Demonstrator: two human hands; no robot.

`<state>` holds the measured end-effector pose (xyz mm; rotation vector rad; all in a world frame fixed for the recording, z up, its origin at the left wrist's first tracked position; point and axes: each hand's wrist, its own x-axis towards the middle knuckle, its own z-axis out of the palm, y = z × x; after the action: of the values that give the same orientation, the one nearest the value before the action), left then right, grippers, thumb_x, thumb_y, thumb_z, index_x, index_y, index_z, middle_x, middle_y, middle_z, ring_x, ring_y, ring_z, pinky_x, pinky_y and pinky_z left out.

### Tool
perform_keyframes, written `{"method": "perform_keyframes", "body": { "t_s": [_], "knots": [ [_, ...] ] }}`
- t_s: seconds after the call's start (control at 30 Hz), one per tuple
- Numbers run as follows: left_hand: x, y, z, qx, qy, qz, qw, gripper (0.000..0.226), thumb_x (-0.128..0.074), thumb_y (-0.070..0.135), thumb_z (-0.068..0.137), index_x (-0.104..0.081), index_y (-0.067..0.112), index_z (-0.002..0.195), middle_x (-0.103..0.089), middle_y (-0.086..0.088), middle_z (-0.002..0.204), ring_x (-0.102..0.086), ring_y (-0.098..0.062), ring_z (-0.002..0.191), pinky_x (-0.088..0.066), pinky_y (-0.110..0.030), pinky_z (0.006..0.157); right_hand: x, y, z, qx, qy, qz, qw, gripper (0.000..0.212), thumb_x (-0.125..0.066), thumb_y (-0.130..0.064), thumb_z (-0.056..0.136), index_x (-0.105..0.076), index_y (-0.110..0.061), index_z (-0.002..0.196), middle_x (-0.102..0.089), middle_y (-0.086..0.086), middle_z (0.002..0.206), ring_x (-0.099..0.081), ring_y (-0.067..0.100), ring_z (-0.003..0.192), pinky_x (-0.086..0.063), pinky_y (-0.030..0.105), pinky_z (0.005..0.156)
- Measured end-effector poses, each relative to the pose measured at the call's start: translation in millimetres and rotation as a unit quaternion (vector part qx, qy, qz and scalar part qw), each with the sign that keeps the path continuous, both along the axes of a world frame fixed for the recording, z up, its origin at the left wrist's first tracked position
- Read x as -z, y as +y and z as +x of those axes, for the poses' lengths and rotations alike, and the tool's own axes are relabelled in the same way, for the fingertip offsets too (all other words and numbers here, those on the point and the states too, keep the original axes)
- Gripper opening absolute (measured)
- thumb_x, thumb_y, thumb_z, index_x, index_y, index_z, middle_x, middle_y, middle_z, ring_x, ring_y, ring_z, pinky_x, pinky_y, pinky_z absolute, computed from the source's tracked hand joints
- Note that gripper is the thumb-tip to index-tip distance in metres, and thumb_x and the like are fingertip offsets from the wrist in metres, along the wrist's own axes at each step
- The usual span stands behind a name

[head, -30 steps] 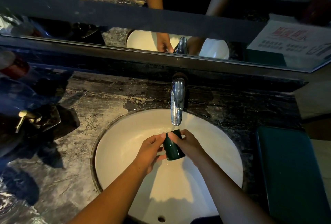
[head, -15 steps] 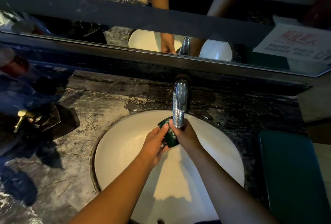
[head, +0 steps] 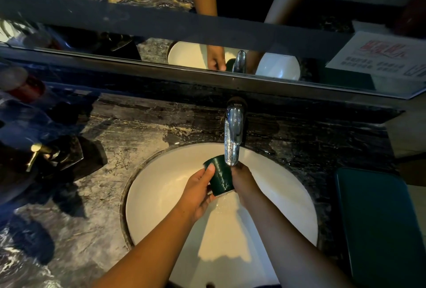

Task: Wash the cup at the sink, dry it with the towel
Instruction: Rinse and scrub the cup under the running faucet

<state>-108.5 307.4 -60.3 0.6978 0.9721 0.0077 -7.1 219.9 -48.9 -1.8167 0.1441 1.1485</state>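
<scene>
Leaning, the cup (head: 220, 176) sits clasped between left grip (head: 198, 192) and right grip (head: 244, 181).

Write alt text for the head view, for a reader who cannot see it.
The left hand and right hand hold a small dark green cup, tilted, beneath the spout of a chrome faucet over a round white basin in a dark marble countertop. Water runs into the basin below it. A flat dark green rectangle lies on the countertop at right.
</scene>
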Motion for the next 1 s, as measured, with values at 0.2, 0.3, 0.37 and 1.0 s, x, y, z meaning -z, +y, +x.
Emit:
{"method": "perform_keyframes", "body": {
  "t_s": [0.2, 0.3, 0.37, 1.0],
  "knots": [
    [-3.1, 4.0, -2.5, -0.026, 0.010, -0.056, 0.998, 0.039, -0.043, 0.029, 0.107, -0.051, 0.002, 0.135, -0.059, -0.028, 0.133, -0.063, -0.043, 0.119, -0.049, -0.061, 0.103, 2.3, -3.9, -5.5, 0.063, 0.091, 0.049, 0.993, 0.033, -0.052, -0.040, 0.102, -0.073, -0.018, 0.114, -0.078, 0.010, 0.107, -0.074, 0.029, 0.101, -0.061, 0.044, 0.085],
    [-5.6, -3.5, 1.1, -0.014, 0.039, -0.039, 0.998, 0.040, -0.040, 0.030, 0.107, -0.055, 0.004, 0.134, -0.063, -0.025, 0.129, -0.063, -0.035, 0.112, -0.050, -0.055, 0.102, 8.7, 2.3, -17.6, 0.010, 0.021, 0.039, 0.999, 0.055, -0.048, -0.062, 0.085, -0.072, -0.024, 0.118, -0.077, 0.006, 0.112, -0.072, 0.027, 0.105, -0.055, 0.052, 0.100],
    [-6.3, -6.8, 2.1, 0.016, 0.046, -0.004, 0.999, 0.042, -0.039, 0.037, 0.107, -0.061, 0.010, 0.130, -0.070, -0.017, 0.116, -0.067, -0.028, 0.099, -0.057, -0.045, 0.084, 3.0, 4.2, -24.0, -0.012, -0.014, 0.025, 0.999, 0.058, -0.051, -0.062, 0.088, -0.059, -0.020, 0.127, -0.071, 0.007, 0.117, -0.069, 0.024, 0.106, -0.055, 0.045, 0.098],
    [-9.7, -17.9, 1.1, 0.033, 0.015, 0.087, 0.996, 0.059, -0.046, 0.066, 0.094, -0.069, 0.017, 0.117, -0.074, -0.019, 0.113, -0.072, -0.033, 0.104, -0.056, -0.051, 0.092, 9.4, -3.3, -30.8, 0.070, 0.005, 0.043, 0.997, 0.031, -0.038, -0.042, 0.108, -0.057, -0.024, 0.124, -0.066, 0.010, 0.128, -0.065, 0.025, 0.114, -0.052, 0.052, 0.103]
  ]
}}
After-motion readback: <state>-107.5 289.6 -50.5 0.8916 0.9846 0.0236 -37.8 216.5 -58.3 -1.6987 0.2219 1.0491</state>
